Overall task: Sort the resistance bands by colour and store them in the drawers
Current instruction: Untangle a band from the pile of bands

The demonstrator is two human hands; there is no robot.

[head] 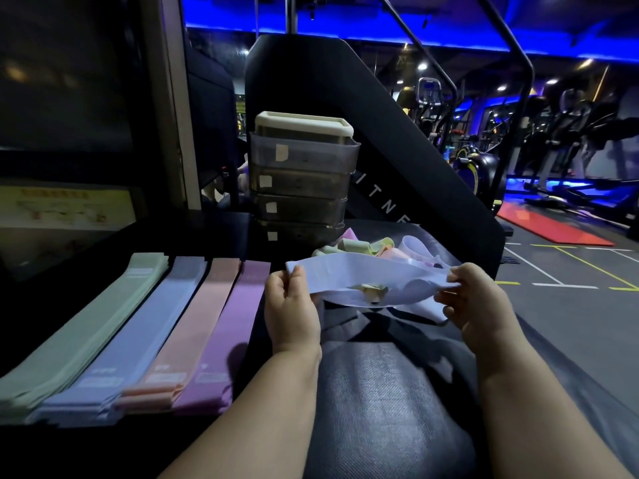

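While the pale blue band (363,273) hangs wide, smooth and looped between them, the left hand (292,302) pinches one end and the right hand (475,299) pinches the other, just above the dark table (380,409). At twelve o'clock lies the tangled pastel pile (359,246), with the drawer unit (301,181) behind it. At nine o'clock are flat stacks: green (86,340), blue (138,333), pink (186,326), purple (228,330).

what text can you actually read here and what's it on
"ITNE": white letters on the black machine panel, cut off at both ends.
Stickers on the drawers: nothing legible.
Labels on the sorted band stacks: too blurred.
Yellow wall poster: too blurred.
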